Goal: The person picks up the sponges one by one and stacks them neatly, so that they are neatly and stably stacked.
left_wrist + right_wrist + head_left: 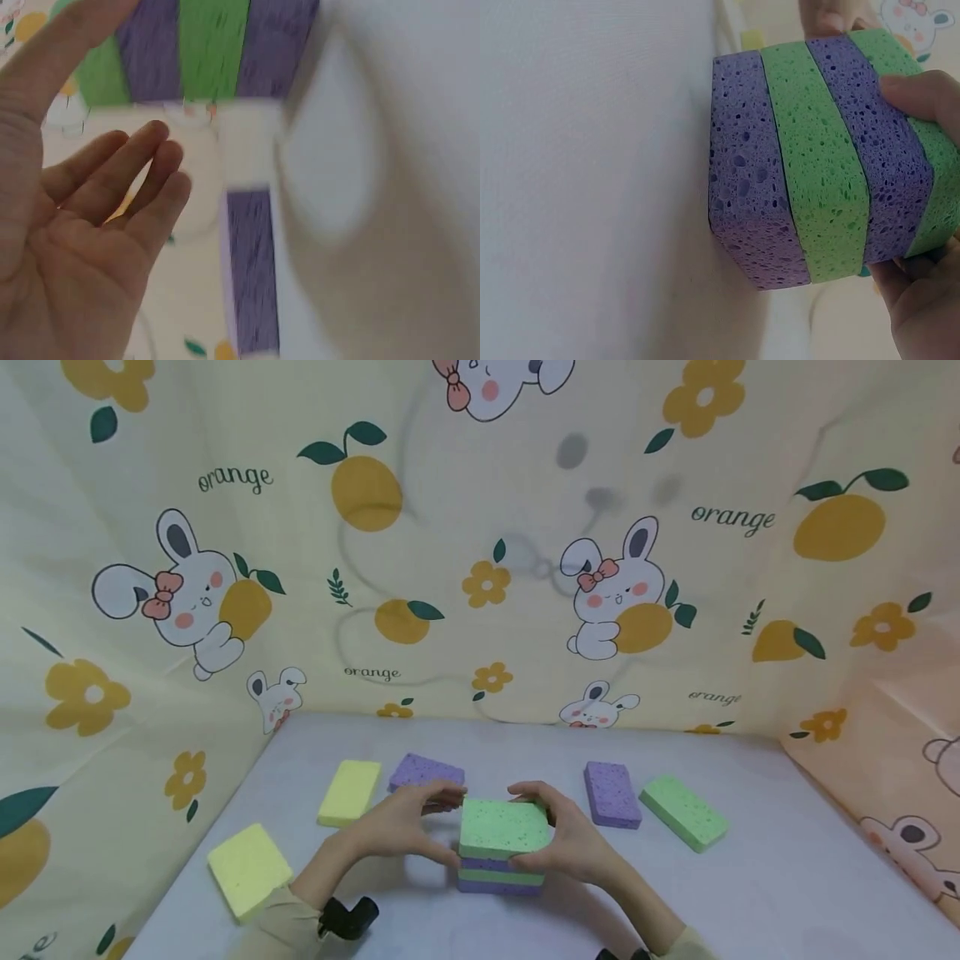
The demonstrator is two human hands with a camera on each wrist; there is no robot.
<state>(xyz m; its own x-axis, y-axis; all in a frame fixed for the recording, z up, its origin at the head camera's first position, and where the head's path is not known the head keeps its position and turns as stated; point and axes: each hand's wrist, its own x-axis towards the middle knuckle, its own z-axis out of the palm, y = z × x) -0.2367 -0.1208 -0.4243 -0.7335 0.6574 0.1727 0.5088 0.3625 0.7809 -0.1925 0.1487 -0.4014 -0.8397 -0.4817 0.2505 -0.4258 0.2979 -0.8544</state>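
A stack of sponges stands on the table, purple and green layers alternating, with a green sponge [502,827] on top and a purple sponge [750,150] at the bottom. My right hand [573,835] grips the right end of the top green sponge. Its thumb lies on the seam with the purple sponge [859,112] below, and its other fingers are at the far side. At the stack's left end is my left hand [405,822], thumb tip right at the side. In the left wrist view its fingers [112,187] are loosely bent with nothing between them.
Two yellow sponges, one [350,793] farther back and one [250,870] nearer, lie at left. Behind the left hand is a purple sponge [427,770]. Another purple sponge [612,795] and a green sponge [684,812] lie at right. A patterned cloth [480,527] surrounds the white table [765,877].
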